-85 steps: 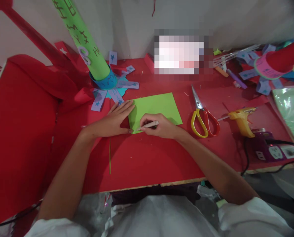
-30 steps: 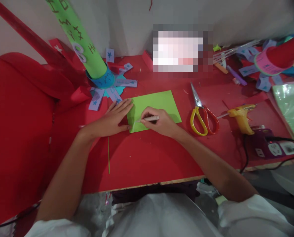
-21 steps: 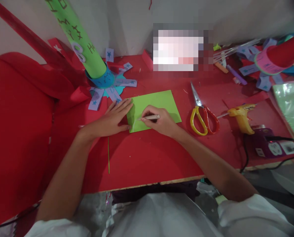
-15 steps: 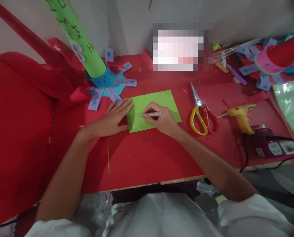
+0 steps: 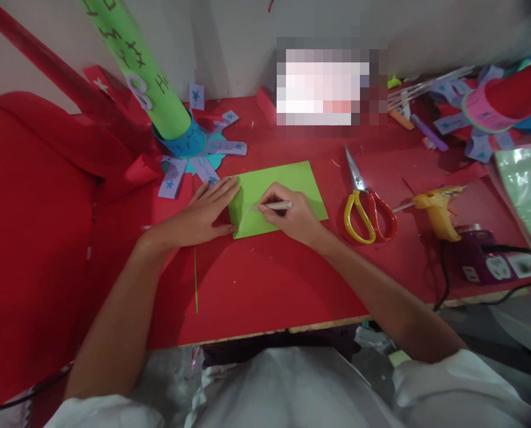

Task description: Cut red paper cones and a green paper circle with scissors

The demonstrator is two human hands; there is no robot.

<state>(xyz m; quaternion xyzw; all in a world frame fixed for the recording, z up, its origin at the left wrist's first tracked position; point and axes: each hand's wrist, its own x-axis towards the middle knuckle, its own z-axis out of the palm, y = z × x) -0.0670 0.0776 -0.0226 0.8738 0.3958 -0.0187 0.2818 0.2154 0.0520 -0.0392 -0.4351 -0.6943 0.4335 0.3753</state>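
A bright green sheet of paper [image 5: 294, 178] lies flat on the red tabletop, with a pale curved line drawn near its left end. My left hand [image 5: 207, 211] rests on the paper's left edge, fingers stretched and thumb apart. In my right hand [image 5: 292, 214] is a white pencil [image 5: 280, 205], pinched between thumb and fingers, its tip at the upper end of the curved line. To the right of the paper, scissors [image 5: 363, 205] with one yellow and one red handle lie with their blades pointing away from me.
A yellow glue gun [image 5: 439, 208] lies at the right beside a purple power socket box [image 5: 483, 255] and black cord. Behind my left hand stands a green paper tube [image 5: 158, 95] in a blue base with purple strips. A thin green strip [image 5: 196, 282] lies near the front edge.
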